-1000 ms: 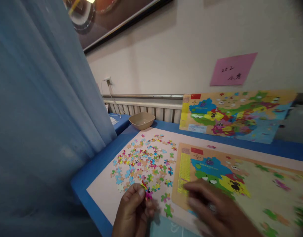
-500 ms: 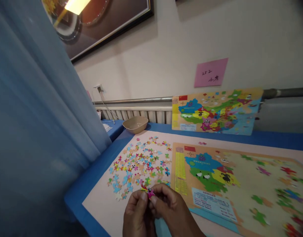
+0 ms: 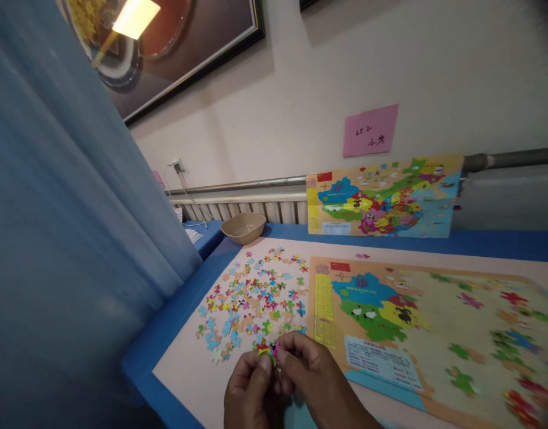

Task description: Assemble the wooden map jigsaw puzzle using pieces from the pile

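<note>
Both hands are meeting at the near edge of the bench (image 3: 175, 310), just above its pale mat. The left hand (image 3: 251, 393) is pinching a small multicoloured puzzle piece (image 3: 268, 348) between thumb and forefinger, its grip closed tight on the piece's left side. The right hand (image 3: 316, 381) is curling its fingertips onto the same piece from the right, so its grip is also closed on it. The piece is sitting in the air between the two hands, just near of the scattered loose pieces (image 3: 256, 292) lying on the left of the mat. To the right of those pieces, the puzzle board (image 3: 435, 322) is lying flat, partly filled at its left end. A reference map (image 3: 383, 196) is leaning against the far wall, and a beige bowl (image 3: 243, 227) is resting at the far left beside the blue curtain (image 3: 68, 238).
</note>
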`<state>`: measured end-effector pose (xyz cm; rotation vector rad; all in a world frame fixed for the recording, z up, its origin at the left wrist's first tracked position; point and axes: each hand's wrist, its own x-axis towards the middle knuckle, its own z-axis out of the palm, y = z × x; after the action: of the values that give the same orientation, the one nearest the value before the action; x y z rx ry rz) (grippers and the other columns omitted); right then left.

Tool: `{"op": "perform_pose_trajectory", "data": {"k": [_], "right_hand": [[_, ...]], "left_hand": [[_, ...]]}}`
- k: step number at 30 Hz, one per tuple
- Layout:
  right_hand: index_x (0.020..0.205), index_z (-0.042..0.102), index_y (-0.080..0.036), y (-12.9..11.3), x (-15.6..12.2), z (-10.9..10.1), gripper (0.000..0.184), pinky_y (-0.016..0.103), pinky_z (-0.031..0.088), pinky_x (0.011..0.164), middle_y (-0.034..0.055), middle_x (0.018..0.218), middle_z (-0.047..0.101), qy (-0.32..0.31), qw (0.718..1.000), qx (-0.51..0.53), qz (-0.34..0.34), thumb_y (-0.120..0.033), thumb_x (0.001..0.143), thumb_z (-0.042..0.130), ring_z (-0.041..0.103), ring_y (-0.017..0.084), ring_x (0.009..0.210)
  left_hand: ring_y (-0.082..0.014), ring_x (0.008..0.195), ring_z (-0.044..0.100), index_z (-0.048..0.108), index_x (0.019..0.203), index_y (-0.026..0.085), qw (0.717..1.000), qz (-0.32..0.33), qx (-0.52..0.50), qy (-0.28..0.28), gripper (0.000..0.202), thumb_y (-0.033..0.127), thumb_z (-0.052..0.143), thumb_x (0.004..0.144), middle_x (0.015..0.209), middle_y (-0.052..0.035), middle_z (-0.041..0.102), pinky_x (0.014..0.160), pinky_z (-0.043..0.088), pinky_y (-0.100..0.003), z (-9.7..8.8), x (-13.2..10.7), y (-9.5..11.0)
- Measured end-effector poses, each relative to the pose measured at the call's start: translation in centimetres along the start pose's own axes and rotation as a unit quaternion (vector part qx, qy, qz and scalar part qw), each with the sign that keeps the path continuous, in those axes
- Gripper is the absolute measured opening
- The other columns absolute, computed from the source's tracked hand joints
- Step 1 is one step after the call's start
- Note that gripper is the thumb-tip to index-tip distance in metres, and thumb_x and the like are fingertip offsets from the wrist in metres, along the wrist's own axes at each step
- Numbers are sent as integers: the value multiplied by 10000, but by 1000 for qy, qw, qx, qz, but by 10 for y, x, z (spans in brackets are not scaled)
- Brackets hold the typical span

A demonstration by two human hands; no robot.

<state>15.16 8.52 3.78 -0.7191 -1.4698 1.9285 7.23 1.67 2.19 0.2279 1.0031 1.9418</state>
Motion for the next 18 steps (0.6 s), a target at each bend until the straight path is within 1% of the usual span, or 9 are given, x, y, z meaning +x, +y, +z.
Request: {"op": "perform_pose_trajectory", "data": {"k": [4, 10, 14, 18], "right_hand": [[897, 587, -179, 3, 1, 1, 417, 269, 432, 582, -11, 628, 588, -1, 1000, 19, 18, -554, 768, 718, 570, 153, 593], [933, 574, -178, 7, 2, 3, 382, 266, 427, 567, -15, 618, 597, 5, 998, 43, 39, -491, 747, 688, 595, 160, 589], [938, 542, -172, 5, 1, 4, 352, 265, 445, 602, -12, 625, 607, -6, 998, 46, 35, -441, 733, 640, 598, 154, 607], [904, 514, -179, 4, 0, 4, 347, 264, 434, 598, -17, 622, 589, -13, 999, 44, 18, -471, 751, 623, 563, 140, 586]], "left_hand": [[-121, 547, 551, 653, 615, 172, 1000, 5, -13, 4, 427, 446, 979, 581, 572, -2, 600, 571, 439, -215, -2, 0, -1], [-112, 514, 529, 681, 639, 179, 999, 8, -15, 28, 435, 457, 1000, 537, 563, 5, 598, 524, 429, -213, -4, 0, -1], [-114, 524, 532, 683, 657, 177, 999, 14, -23, 40, 433, 452, 1000, 548, 572, -7, 619, 520, 417, -209, -5, 0, -3], [-115, 508, 526, 689, 664, 181, 999, 13, -29, 38, 417, 438, 999, 555, 569, -5, 620, 520, 427, -220, -2, -1, -3]]}}
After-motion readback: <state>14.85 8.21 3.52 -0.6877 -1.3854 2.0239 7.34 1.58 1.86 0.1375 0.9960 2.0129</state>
